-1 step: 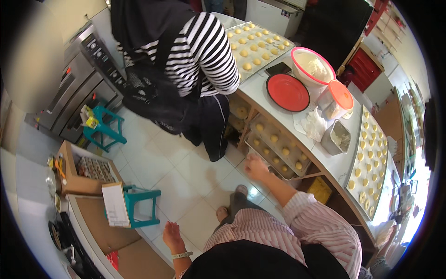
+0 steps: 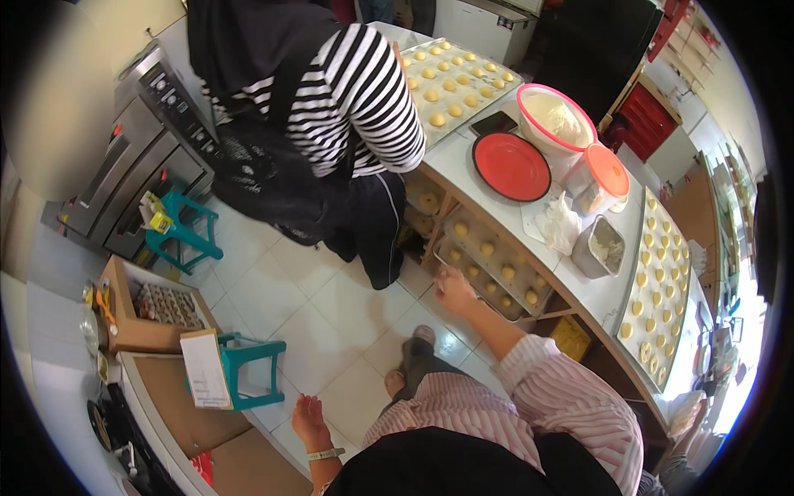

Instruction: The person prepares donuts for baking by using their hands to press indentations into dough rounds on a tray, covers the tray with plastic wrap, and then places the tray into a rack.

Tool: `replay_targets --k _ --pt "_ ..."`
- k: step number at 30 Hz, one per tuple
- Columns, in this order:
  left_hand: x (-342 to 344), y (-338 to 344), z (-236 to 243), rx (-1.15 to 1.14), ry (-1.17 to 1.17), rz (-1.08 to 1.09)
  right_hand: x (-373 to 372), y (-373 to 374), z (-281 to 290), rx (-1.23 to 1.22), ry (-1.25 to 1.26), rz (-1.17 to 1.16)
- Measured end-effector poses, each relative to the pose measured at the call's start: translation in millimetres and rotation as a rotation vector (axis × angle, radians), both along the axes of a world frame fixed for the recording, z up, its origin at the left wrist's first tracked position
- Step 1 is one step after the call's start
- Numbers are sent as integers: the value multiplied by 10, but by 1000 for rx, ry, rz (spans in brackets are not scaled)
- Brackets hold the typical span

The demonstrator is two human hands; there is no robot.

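Observation:
My left hand [image 2: 309, 423] hangs low in front of me, palm partly showing, fingers loosely stretched and nothing in them. A pale band circles that wrist. My right hand [image 2: 455, 292] reaches forward beside the counter, its fingers slightly bent and apart, holding nothing I can see. Close by it are trays of round yellow dough pieces [image 2: 487, 248] on the shelf under the counter. Whether the fingertips touch the tray edge cannot be told.
A person in a striped top [image 2: 364, 91] stands ahead at the counter [image 2: 529, 236]. On it are two dough trays, a red round lid [image 2: 513, 166], a pink-rimmed bowl [image 2: 556, 120] and a metal tin [image 2: 599, 248]. Green stools [image 2: 252, 368], boxes and an oven [image 2: 132, 161] stand left.
My right hand's fingers have spread a little, and its forearm has shifted slightly. My left hand's fingers have straightened somewhat. The person in the striped top has shifted slightly left.

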State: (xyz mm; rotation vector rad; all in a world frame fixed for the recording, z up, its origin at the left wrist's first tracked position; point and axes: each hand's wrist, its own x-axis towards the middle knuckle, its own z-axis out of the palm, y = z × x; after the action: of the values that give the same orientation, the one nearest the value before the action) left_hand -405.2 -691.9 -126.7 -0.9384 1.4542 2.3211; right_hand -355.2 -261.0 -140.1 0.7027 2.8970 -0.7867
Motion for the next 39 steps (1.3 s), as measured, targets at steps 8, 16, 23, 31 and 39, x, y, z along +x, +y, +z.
replay_targets --k 8,16,23,31,39 --pt "-657 1381 -71 55 233 -706 -986 846 -335 -55 192 -302" --pt "-1300 3136 -458 -273 226 -1454 -869 320 -563 -108 507 -585" --pt "-1791 4536 -781 -564 1433 -1307 -469 -708 -941 -388 605 -1157" --pt "-1837 4936 -1080 -803 1758 -1182 -705 -1515 -1589 -634 654 -1686" --pt "-1881 5034 -1346 -637 1803 -1117 -393 -1483 -2119 -541 711 -1543"
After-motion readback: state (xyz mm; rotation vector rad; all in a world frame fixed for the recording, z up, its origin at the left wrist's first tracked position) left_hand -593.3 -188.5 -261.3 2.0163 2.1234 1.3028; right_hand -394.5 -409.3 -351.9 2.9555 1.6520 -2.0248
